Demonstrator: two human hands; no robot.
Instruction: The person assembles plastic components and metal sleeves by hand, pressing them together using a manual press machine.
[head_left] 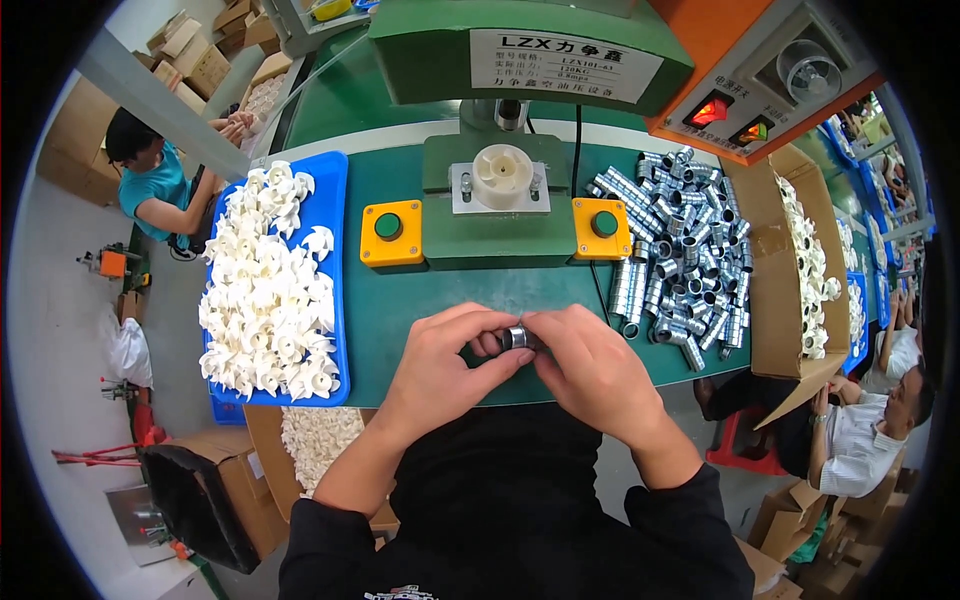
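Currently: blue tray (pixel 328 190) of white impellers (pixel 268 290) at left; left hand (pixel 445 365) grip narrow, holding silver ring (pixel 515 338) over counter (pixel 400 300) near side; right hand (pixel 600 370) grip on same ring; loose rings (pixel 700 260) heaped right.

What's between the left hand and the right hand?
A silvery metal ring: the left hand pinches it, with the right hand against it, in the head view.

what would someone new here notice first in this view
Probably the heap of shiny silver metal rings at the right of the green tabletop, and the white finned plastic wheels crowding the blue plastic tray at its left. Between them stands a green metal press; in front, the left hand and right hand meet at one small silver metal ring.
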